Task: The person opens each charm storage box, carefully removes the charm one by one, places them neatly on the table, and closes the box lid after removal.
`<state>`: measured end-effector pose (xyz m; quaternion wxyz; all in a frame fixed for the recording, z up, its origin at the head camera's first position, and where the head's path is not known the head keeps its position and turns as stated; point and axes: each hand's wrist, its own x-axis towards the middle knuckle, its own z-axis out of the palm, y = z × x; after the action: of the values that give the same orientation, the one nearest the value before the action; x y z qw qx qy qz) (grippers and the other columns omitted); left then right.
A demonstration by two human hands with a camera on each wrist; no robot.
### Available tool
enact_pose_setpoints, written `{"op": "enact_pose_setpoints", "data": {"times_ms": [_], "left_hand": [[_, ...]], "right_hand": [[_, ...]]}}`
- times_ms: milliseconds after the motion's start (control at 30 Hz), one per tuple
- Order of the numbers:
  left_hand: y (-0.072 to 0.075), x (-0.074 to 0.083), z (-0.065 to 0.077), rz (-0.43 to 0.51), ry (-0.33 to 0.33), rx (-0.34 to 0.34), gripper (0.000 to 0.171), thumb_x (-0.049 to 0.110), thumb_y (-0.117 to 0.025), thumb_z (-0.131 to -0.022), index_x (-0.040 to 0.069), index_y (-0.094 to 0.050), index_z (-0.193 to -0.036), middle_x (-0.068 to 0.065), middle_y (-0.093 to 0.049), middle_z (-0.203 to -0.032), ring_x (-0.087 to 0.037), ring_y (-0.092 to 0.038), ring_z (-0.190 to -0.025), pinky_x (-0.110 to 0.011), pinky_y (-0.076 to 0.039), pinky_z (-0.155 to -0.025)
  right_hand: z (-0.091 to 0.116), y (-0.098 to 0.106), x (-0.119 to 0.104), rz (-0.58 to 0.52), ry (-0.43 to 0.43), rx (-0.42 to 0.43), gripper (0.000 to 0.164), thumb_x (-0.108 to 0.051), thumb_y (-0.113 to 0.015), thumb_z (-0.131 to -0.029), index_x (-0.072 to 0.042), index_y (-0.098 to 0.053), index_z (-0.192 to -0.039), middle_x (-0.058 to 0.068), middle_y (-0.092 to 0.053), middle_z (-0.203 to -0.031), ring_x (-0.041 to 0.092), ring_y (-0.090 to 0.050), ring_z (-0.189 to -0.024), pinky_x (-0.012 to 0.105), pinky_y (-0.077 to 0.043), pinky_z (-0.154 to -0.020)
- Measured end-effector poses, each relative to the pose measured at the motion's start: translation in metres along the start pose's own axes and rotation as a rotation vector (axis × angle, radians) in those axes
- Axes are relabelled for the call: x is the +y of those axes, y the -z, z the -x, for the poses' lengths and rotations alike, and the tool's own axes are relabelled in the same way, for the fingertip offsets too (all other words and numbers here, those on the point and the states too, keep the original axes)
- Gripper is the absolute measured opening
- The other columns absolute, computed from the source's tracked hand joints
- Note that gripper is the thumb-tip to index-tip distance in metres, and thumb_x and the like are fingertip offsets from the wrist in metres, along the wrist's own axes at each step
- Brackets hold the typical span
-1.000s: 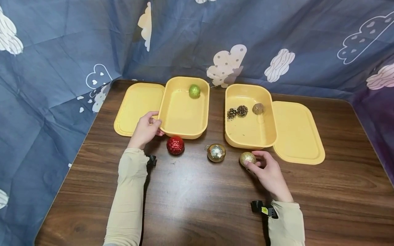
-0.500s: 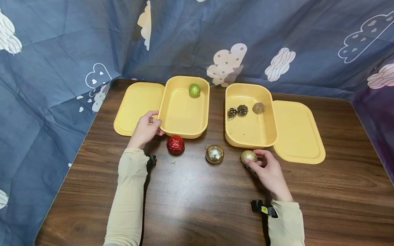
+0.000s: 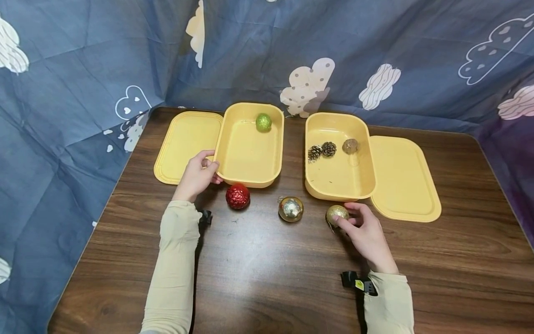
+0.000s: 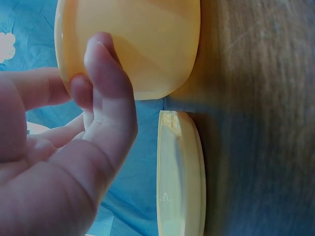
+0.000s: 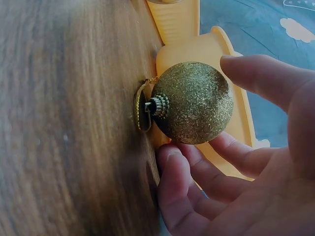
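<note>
My left hand (image 3: 197,174) pinches the near left corner of a yellow plastic box (image 3: 250,174), thumb on the outside in the left wrist view. A green glitter ball (image 3: 263,122) lies inside at the back. With its thumb and fingers, my right hand (image 3: 367,234) holds a gold glitter Christmas ball (image 5: 194,103) at the table, its cap and gold string toward the wood. Left of it on the table are a shiny gold Christmas ball (image 3: 290,209) and a red crinkled ball (image 3: 238,197). The right yellow box (image 3: 340,190) holds two pine cones (image 3: 328,149) and a brownish ball (image 3: 350,146).
A yellow lid (image 3: 189,144) lies left of the left box, partly behind my hand. Another yellow lid (image 3: 404,178) lies against the right box's right side. The brown wooden table (image 3: 258,278) meets a blue cloud-print curtain (image 3: 250,51) at its back edge.
The gold glitter ball has turned and shifted very slightly in my right hand. The shiny gold ball has moved a little to the left and nearer. My left hand stays put.
</note>
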<state>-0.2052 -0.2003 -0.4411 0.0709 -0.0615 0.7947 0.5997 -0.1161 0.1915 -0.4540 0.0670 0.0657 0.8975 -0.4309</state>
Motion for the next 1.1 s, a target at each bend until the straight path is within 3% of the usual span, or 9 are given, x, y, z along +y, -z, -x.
{"op": "enact_pose_setpoints", "data": {"times_ms": [300,500,767,900,1100], "left_hand": [[0.001,-0.001,-0.001,-0.005,0.002,0.002,0.046,0.009,-0.046,-0.098,-0.003,-0.037,-0.142,-0.014,-0.054,-0.086,-0.011,-0.064,-0.06,-0.025,-0.058,-0.062],[0.001,-0.001,-0.001,0.001,0.009,-0.004,0.046,0.009,-0.047,-0.099,-0.001,-0.038,-0.142,-0.016,-0.055,-0.089,-0.01,-0.064,-0.061,-0.027,-0.058,-0.064],[0.0,0.0,-0.001,0.024,-0.007,-0.008,0.045,0.008,-0.046,-0.098,-0.002,-0.039,-0.142,-0.022,-0.055,-0.092,-0.01,-0.063,-0.06,-0.025,-0.057,-0.061],[0.001,0.0,-0.001,0.026,-0.012,-0.009,0.045,0.008,-0.046,-0.098,-0.002,-0.039,-0.141,-0.02,-0.056,-0.09,-0.01,-0.063,-0.06,-0.025,-0.057,-0.061],[0.0,-0.001,0.001,0.03,-0.012,-0.002,0.044,0.008,-0.047,-0.098,-0.002,-0.04,-0.141,-0.013,-0.055,-0.084,-0.012,-0.064,-0.06,-0.026,-0.058,-0.061]], "right_hand": [[0.0,0.001,0.0,-0.039,-0.002,0.001,0.051,-0.031,-0.066,-0.091,-0.002,-0.05,-0.129,0.017,-0.061,-0.102,-0.002,-0.055,-0.074,0.019,-0.049,-0.061],[0.006,0.013,0.003,0.023,-0.003,0.079,0.05,-0.036,-0.067,-0.089,-0.004,-0.056,-0.125,0.012,-0.062,-0.1,-0.001,-0.052,-0.073,0.018,-0.045,-0.06],[0.014,0.035,-0.001,-0.095,-0.046,0.308,0.037,-0.028,-0.072,-0.087,-0.007,-0.063,-0.116,-0.023,-0.06,-0.089,-0.003,-0.055,-0.078,0.012,-0.046,-0.063],[0.011,0.047,-0.014,-0.068,-0.013,0.377,0.032,-0.026,-0.07,-0.088,-0.009,-0.065,-0.114,-0.025,-0.059,-0.093,-0.005,-0.055,-0.083,0.009,-0.043,-0.067],[0.002,0.057,-0.048,-0.039,0.14,0.349,0.033,-0.025,-0.068,-0.089,-0.007,-0.064,-0.116,-0.016,-0.061,-0.101,-0.005,-0.056,-0.09,0.008,-0.044,-0.069]]}}
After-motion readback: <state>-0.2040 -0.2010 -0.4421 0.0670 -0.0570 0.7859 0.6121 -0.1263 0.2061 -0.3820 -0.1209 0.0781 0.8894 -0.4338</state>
